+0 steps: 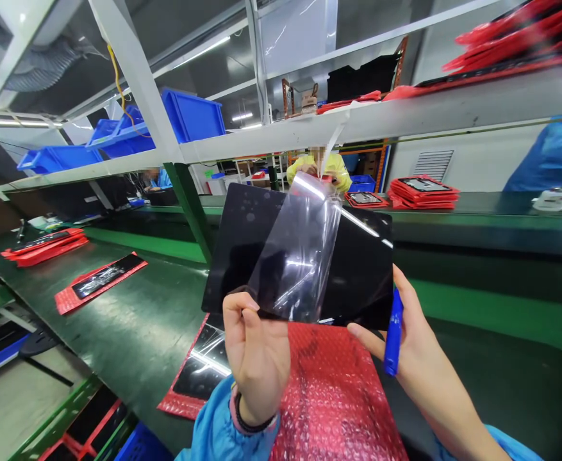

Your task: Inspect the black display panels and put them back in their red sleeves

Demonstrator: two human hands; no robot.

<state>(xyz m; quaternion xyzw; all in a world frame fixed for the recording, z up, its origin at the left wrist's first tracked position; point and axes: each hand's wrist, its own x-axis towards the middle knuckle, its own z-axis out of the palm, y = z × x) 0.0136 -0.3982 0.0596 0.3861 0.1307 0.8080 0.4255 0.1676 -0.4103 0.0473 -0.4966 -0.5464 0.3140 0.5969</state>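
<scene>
held up close to the camera, a black glass panel (352,256) fills the middle of the view, with a clear film (300,256) lying across its face. the film covers only a slanted middle band, its upper end lifts away past the panel's top edge, and a thin clear strip (332,144) rises from it. the black face on either side of the band is bare, marked by a few pale specks.

below the fingers runs a long green table (131,320) bearing a sheet of red bubble wrap (333,397), with a second dark panel (204,378) on red backing just left of it. high beyond the fingers, a white shelf (405,115) carries blue bins (191,115) and red trays. far beyond them sits a person in a yellow top (316,169), and stacked red trays (422,202) lie beyond and right of the fingers.

the left hand (256,352) pinches the panel's lower edge, its fingers (242,314) closed firmly on it. the right hand (418,339) supports the right edge, its fingers (367,336) curled beneath, and a slim blue tool (393,336) sits pressed between that hand and the panel.
</scene>
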